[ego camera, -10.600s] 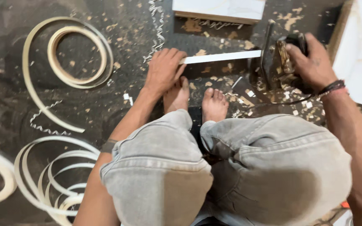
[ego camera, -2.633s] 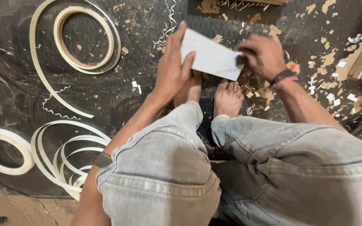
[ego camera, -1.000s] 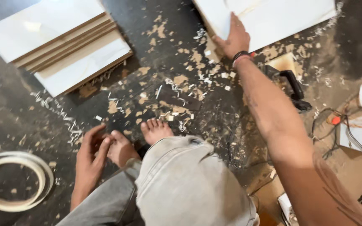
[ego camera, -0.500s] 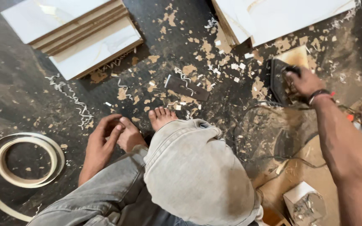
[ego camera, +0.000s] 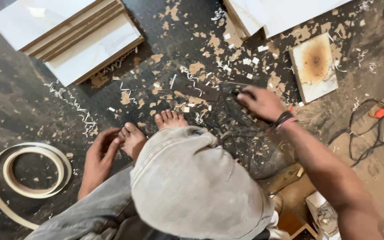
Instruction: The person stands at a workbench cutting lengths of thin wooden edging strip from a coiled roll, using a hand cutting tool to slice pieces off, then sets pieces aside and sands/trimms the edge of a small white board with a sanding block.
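- My right hand (ego camera: 263, 103) is down on the tool (ego camera: 234, 104), a dark power tool on the floor (ego camera: 23, 102) just ahead of my knee. The fingers are curled over its top and closed on it.
- My left hand (ego camera: 99, 153) is well to the left of the tool, against my left foot (ego camera: 133, 138). Its fingers lie loosely together, a little bent, with nothing in them.
- My right foot (ego camera: 170, 120) is between that hand and the tool, toes pointing forward.
- A dark strip (ego camera: 195, 88) lies flat just left of the tool and slightly beyond it, apart from my fingers.
- A small board with a brown scorch mark (ego camera: 314, 66) lies to the right of the tool and beyond it.
- The panel stack (ego camera: 72, 40) is far left of the tool. More white boards (ego camera: 281, 13) lie straight beyond it.
- A coil of edge band (ego camera: 27, 171) is far left of the tool, near my left elbow.
- A cord (ego camera: 365, 133) loops on the floor well to the right of the tool. Chips (ego camera: 201, 66) lie all around it.
- As I judge it, the step in hand is taking hold of the tool; it rests on the floor, not lifted.
- Any move from here would call for a firm grip, slack in the cord, and my toes kept clear, since they are close.
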